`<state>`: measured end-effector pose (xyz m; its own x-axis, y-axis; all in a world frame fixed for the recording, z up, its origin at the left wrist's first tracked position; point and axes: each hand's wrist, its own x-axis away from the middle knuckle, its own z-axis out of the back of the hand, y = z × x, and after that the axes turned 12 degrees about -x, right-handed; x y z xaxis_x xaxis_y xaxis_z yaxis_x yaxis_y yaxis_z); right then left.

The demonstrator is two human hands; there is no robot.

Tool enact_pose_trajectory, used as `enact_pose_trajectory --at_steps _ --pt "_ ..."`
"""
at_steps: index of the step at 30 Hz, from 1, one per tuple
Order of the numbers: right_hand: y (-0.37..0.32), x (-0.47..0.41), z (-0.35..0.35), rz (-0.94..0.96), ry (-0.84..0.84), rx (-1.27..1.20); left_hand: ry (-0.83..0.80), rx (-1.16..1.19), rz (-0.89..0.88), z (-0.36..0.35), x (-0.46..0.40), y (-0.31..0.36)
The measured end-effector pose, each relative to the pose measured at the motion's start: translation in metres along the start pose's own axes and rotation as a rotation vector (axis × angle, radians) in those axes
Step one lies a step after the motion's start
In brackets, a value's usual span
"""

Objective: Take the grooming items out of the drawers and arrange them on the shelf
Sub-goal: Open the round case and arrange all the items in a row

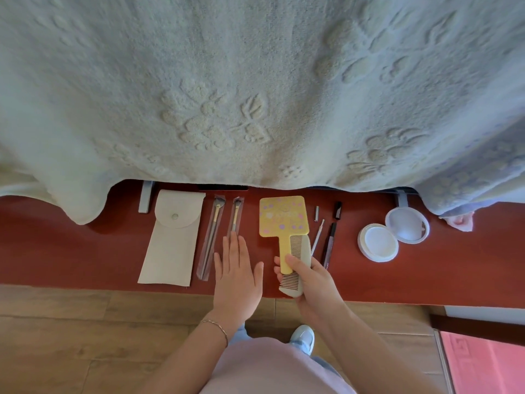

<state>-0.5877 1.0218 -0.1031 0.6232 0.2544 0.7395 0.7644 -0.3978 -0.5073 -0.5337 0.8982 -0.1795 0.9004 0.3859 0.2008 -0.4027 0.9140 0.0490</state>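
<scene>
Presently right hand (306, 275) grips comb (295, 265) and yellow mirror (282, 220) handle together, apparently positioning them; left hand (237, 268) rests flat on shelf (85, 251), fingers straight, likely steadying.

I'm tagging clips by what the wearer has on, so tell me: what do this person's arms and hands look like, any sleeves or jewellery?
Both forearms are bare, with no sleeves reaching into view. The left hand has a thin chain bracelet at the wrist. The right hand shows no bracelet or watch. No rings or gloves are visible on either hand.
</scene>
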Motion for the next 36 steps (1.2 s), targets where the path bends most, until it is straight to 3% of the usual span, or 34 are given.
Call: enact_pose_trajectory --at_steps 4,12,18,28,36 --pt "0.006 -0.011 -0.017 -0.035 0.0 -0.018 0.076 0.053 -0.032 0.011 0.0 -0.004" --pt "0.022 -0.025 -0.026 -0.039 0.036 -0.049 0.245 0.14 -0.296 0.016 0.003 -0.015" --pt "0.032 -0.028 -0.024 -0.002 0.211 0.293 0.222 0.041 -0.425 0.014 -0.005 -0.025" --pt "0.036 -0.013 -0.016 0.057 0.288 0.532 0.305 -0.046 -0.531 0.013 -0.019 -0.032" --pt "0.005 -0.002 -0.003 0.226 0.307 0.483 0.288 -0.094 -0.639 0.015 -0.021 -0.027"
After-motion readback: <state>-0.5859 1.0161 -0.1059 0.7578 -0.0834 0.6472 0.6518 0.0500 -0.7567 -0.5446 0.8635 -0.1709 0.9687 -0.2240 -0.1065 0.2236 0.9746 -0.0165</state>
